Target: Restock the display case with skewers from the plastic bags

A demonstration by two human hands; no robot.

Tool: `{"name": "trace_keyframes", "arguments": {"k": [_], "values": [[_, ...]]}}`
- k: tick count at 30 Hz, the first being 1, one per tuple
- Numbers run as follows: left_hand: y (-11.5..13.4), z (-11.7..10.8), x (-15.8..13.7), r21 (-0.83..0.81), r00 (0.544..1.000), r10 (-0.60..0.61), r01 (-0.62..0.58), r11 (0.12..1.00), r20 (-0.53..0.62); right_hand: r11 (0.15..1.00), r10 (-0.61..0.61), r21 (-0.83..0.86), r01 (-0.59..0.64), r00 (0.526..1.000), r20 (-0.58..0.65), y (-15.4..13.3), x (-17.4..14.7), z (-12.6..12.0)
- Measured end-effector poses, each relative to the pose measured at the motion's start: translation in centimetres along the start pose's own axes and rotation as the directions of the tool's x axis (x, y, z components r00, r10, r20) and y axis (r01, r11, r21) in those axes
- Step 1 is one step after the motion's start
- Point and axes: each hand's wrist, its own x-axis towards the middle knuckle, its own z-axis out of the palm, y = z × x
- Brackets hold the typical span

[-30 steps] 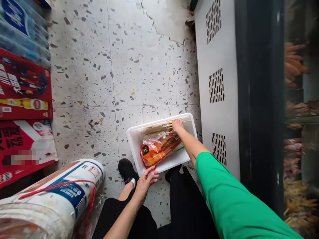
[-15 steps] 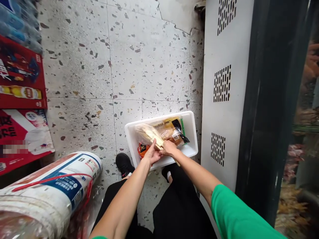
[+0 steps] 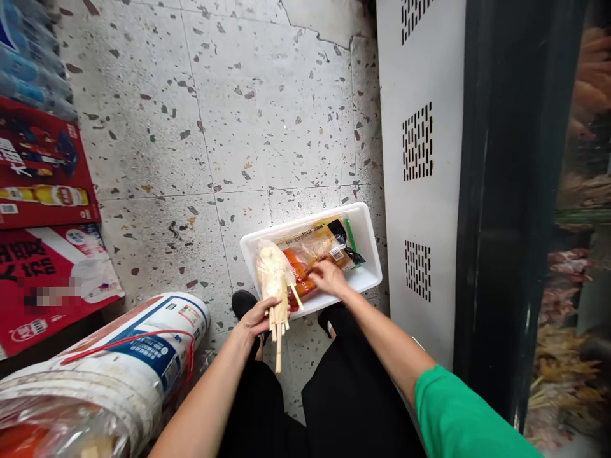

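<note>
My left hand (image 3: 261, 316) is closed around the flat wooden sticks of a bundle of skewers (image 3: 274, 270). Pale food on the skewers is partly wrapped in clear plastic, and the bundle slants over the left end of a white plastic bin (image 3: 370, 264). Inside that bin, my right hand (image 3: 328, 278) has bent fingers pinching at the edge of an orange-red packet (image 3: 296, 270); the exact contact is partly hidden. Behind the hand lies a clear, yellow-printed food bag (image 3: 317, 242) with a barcode and a green edge.
On the left are red drink cartons (image 3: 45, 165), wrapped water bottles (image 3: 33, 57) and a large white bucket (image 3: 157, 337) with a red cord. A display cabinet with a vented white base (image 3: 442, 210) runs along the right. My feet flank the bin on the speckled floor.
The skewer bundle has moved left and toward me, now in my left hand alone. My right hand has let go of it and sits at the orange-red packet, which shows more.
</note>
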Motion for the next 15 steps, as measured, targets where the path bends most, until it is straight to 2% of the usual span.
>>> {"name": "trace_keyframes", "arguments": {"k": [2, 4, 7, 9, 10, 11, 13, 14, 15], "values": [[-0.7, -1.5, -1.8, -0.032, 1.0, -0.004, 0.004, 0.999, 0.022, 0.974, 0.088, -0.198, -0.109, 0.99, -0.113, 2.0, 2.5, -2.9], [-1.5, -2.3, -3.3, -0.022, 0.999, 0.002, -0.001, 1.0, 0.043, 0.927, 0.175, -0.322, -0.191, 0.982, -0.078, 3.3, 4.7, -4.8], [-2.5, -2.1, -5.4, 0.056, 0.996, 0.007, -0.012, 0.998, 0.087, 0.929, 0.211, -0.298, -0.22, 0.976, -0.061, 3.0, 5.0, -5.1], [-2.8, -1.1, -6.7, 0.106, 0.992, 0.022, -0.036, 0.994, 0.128, 0.979, 0.166, -0.108, -0.174, 0.983, -0.081, 1.4, 2.7, -3.9], [-2.8, -0.3, -7.4, 0.132, 0.989, 0.029, -0.049, 0.99, 0.147, 0.988, 0.148, 0.044, -0.146, 0.988, -0.041, 0.5, 0.9, -3.1], [-2.8, 0.5, -8.0, 0.157, 0.986, 0.037, -0.062, 0.986, 0.16, 0.965, 0.13, 0.223, -0.138, 0.99, 0.05, -0.5, -1.1, -2.3], [-2.5, 2.5, -9.4, 0.204, 0.984, 0.07, -0.102, 0.974, 0.161, 0.806, 0.055, 0.553, -0.212, 0.956, 0.287, -2.5, -5.5, -0.5], [-2.4, 3.7, -10.1, 0.224, 0.984, 0.092, -0.125, 0.967, 0.151, 0.713, 0.003, 0.656, -0.247, 0.937, 0.35, -3.5, -7.7, 0.2], [-2.3, 4.9, -10.9, 0.242, 0.983, 0.118, -0.149, 0.959, 0.14, 0.65, -0.037, 0.72, -0.245, 0.935, 0.352, -4.5, -9.8, 0.8]]}}
